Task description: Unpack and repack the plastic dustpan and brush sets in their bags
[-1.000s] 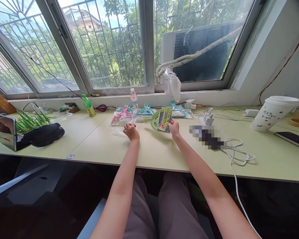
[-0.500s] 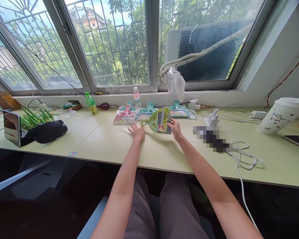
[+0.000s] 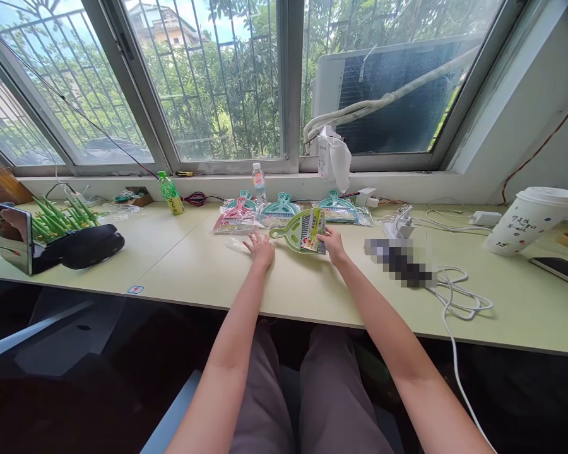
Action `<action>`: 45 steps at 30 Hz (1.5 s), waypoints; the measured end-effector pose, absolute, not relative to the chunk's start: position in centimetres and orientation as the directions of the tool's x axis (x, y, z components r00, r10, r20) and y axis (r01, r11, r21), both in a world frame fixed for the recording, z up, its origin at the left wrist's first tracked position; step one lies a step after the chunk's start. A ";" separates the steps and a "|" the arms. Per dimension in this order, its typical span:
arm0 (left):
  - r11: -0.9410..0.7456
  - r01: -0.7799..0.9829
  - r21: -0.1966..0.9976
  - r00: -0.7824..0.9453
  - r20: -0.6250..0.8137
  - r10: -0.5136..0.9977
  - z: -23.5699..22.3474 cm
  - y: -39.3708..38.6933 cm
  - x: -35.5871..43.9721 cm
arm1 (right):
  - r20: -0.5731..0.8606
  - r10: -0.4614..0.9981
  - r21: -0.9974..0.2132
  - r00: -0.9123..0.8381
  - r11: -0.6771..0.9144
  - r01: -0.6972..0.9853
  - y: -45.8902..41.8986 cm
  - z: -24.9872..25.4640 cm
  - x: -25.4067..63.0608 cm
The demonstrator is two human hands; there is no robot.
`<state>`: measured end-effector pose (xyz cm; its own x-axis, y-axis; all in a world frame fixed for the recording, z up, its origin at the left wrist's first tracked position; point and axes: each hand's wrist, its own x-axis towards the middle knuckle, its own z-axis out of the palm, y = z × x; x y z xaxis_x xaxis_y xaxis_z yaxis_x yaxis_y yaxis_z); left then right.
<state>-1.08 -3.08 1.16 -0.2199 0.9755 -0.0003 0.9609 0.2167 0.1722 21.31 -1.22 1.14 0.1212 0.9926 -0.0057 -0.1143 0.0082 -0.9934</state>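
Observation:
My right hand [image 3: 332,244] grips a green dustpan-and-brush set [image 3: 295,232] by its right edge, thumb on the printed label. Its handle points left, toward my left hand [image 3: 261,250]. That hand rests on the table with its fingers spread, beside and partly over a crumpled clear plastic wrapper [image 3: 236,244]. Behind them lie wrapped dustpan sets: a pink one [image 3: 239,214] at left, a teal one [image 3: 280,207] in the middle and another teal one [image 3: 337,207] at right.
At the back stand a clear bottle [image 3: 259,183] and a green bottle [image 3: 171,194]. On the left are a propped phone [image 3: 15,239] and a black pouch [image 3: 92,246] with green stalks. Right of my hands lie a white cable [image 3: 468,308] and a large paper cup [image 3: 530,221].
The view has shifted very slightly. Both hands and the green dustpan set keep nearly the same place.

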 end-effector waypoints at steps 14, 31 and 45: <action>0.255 0.882 0.396 -0.273 -0.011 0.962 2.7 -3.3 -1.3 | -0.010 0.996 -0.997 0.086 -0.002 -0.083 -1.5 0.8 20.6; 0.308 0.825 0.473 -0.420 0.151 0.895 3.3 -4.5 -1.2 | -0.117 0.992 -0.967 0.056 -0.101 -0.235 -3.1 2.2 19.6; 0.351 0.823 0.447 -0.424 0.070 0.903 3.5 -4.4 -2.4 | -0.072 0.997 -0.987 0.011 -0.069 -0.147 -2.1 0.4 19.7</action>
<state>-2.40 -4.45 3.49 -0.4237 0.9030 0.0703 0.8227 0.3512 0.4469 19.72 -2.10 0.38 0.0113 0.9974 -0.0715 -0.1471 -0.0691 -0.9867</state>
